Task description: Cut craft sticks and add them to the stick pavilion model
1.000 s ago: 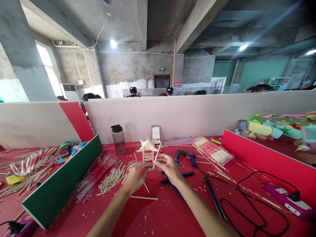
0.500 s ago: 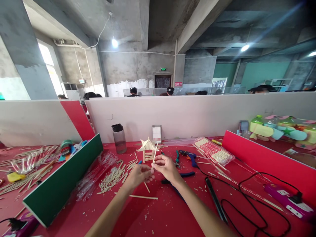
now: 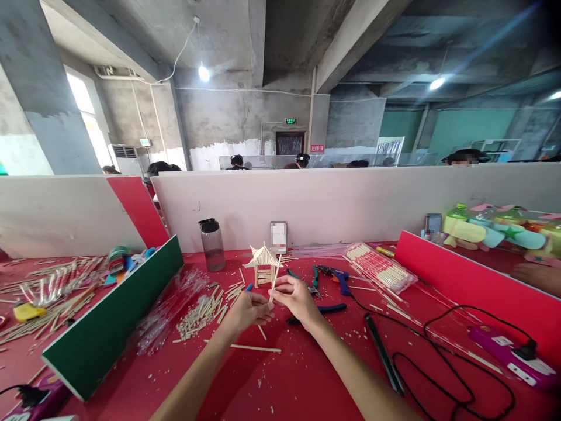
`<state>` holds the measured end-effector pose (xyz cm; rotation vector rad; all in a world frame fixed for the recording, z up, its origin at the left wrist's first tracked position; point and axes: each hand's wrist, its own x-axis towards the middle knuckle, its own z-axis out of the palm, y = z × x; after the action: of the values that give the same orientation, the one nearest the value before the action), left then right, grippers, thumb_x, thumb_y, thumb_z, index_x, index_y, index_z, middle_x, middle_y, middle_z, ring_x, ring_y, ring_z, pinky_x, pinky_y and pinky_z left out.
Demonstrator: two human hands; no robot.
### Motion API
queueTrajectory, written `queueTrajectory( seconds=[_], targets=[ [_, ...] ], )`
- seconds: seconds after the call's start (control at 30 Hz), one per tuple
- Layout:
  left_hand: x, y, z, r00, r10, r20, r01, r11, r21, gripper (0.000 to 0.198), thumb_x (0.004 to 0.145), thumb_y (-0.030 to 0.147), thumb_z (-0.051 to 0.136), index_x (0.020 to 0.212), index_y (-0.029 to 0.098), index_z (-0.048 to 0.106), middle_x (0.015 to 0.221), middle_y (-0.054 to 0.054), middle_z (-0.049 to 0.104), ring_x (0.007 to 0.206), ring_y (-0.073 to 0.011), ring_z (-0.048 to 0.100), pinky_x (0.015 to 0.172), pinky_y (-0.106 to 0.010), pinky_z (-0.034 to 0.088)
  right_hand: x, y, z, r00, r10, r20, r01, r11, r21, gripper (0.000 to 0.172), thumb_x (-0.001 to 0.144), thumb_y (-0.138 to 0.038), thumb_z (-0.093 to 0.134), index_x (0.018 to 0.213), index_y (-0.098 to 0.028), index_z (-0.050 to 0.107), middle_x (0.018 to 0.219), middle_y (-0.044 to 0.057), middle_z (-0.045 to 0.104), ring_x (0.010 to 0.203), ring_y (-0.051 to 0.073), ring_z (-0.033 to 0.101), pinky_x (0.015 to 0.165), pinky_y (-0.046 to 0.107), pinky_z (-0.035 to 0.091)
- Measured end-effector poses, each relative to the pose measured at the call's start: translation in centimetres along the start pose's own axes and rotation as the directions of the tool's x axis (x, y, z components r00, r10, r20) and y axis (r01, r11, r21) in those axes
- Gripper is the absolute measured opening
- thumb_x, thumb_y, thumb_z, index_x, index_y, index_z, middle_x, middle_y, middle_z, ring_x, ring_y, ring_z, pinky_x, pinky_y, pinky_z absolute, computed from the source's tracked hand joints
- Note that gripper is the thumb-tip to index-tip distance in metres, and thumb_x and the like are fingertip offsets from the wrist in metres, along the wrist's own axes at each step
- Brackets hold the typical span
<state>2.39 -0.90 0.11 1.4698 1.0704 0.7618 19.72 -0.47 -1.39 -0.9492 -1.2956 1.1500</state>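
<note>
Between my two hands a thin pale wooden stick stands nearly upright, leaning a little to the right. My right hand pinches it between thumb and fingers. My left hand closes its thumb and fingertips at the stick's lower end. Just behind the hands stands a small pavilion model made of sticks, with a peaked roof; the held stick overlaps its right side in view. Left of my left hand lies a heap of short cut sticks. A longer stick lies on the red table below the hands.
Dark-handled pliers and a blue glue gun lie to the right, with a black cable running to a purple power strip. A bottle and a phone stand behind. Green and red boards flank the table.
Almost nothing differs. Both hands keep their grip on the stick in nearly the same place, and the view has shifted very slightly.
</note>
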Motion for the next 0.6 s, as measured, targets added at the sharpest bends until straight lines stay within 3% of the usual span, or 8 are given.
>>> queueTrajectory(
  seconds=[0.1,0.17,0.33,0.47,0.6],
  targets=[
    [-0.1,0.3,-0.3,1.0,-0.02,-0.014,0.02,0.999,-0.038,0.044,0.068,0.053,0.078,0.085,0.014,0.069,0.073,-0.004,0.071,0.066,-0.017,0.07,0.064,-0.026,0.056,0.1,0.0,-0.2,0.999,0.03,0.013,-0.03,0.999,0.028,0.045,0.059,-0.047,0.085,0.088,-0.02,0.062,0.079,0.004,0.072,0.071,0.021,0.069,0.068,0.032,0.054],
    [-0.3,0.7,-0.4,0.998,0.025,-0.054,-0.031,0.995,-0.097,0.048,0.07,0.054,0.076,0.096,0.015,0.065,0.082,-0.004,0.07,0.068,-0.0157,0.07,0.066,-0.027,0.057,0.1,0.0,-0.3,0.999,0.047,0.022,-0.048,0.997,0.062,0.046,0.058,-0.046,0.086,0.088,-0.02,0.062,0.078,0.003,0.072,0.07,0.02,0.069,0.069,0.032,0.054],
    [-0.7,1.3,0.4,0.996,0.069,-0.052,-0.077,0.983,-0.168,0.06,0.063,0.045,0.083,0.109,0.019,0.053,0.085,-0.001,0.065,0.064,-0.0133,0.069,0.067,-0.028,0.057,-0.1,-0.1,-0.2,0.996,0.077,0.046,-0.082,0.989,0.123,0.046,0.059,-0.043,0.086,0.09,-0.02,0.061,0.079,0.002,0.071,0.069,0.018,0.068,0.069,0.03,0.055],
    [-0.8,1.3,1.0,0.998,0.044,-0.043,-0.05,0.987,-0.153,0.063,0.062,0.038,0.084,0.112,0.02,0.05,0.082,0.0,0.065,0.063,-0.0154,0.07,0.064,-0.029,0.058,-0.3,-0.4,0.0,0.995,0.078,0.069,-0.086,0.99,0.116,0.045,0.06,-0.043,0.086,0.09,-0.02,0.061,0.078,0.001,0.071,0.068,0.018,0.068,0.069,0.03,0.054],
    [-0.5,1.0,0.9,0.998,0.018,-0.056,-0.026,0.987,-0.161,0.058,0.06,0.036,0.086,0.103,0.019,0.05,0.073,0.002,0.065,0.06,-0.0145,0.069,0.062,-0.028,0.057,-0.3,-0.6,-0.2,0.997,0.04,0.06,-0.042,0.999,0.029,0.041,0.063,-0.043,0.084,0.089,-0.02,0.062,0.078,0.002,0.072,0.068,0.018,0.067,0.065,0.028,0.052]
  ],
)
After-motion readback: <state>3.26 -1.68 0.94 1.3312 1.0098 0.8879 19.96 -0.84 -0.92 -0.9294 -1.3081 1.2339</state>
